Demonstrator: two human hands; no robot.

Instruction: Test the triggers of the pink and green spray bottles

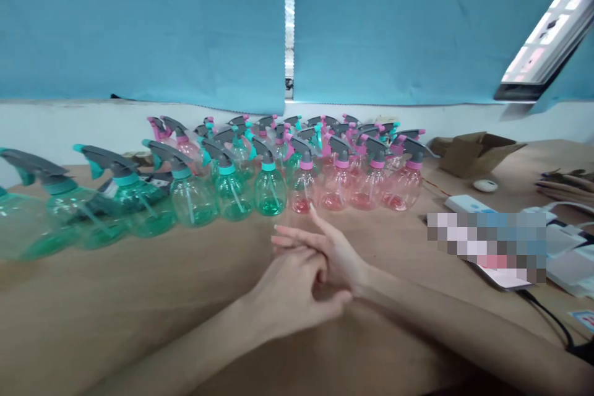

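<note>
Left hand (285, 291), fingers curled, any grip unclear, meets the right hand (342, 253), fingers extended, no object visible. Farther off, spray bottles (270, 192) stand on the desk (116, 303), front row apparently colour-grouped.

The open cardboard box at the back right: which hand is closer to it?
Right. The right hand is left of the cardboard box and nearer the viewer; the left hand is farther left and nearer the viewer still.
</note>
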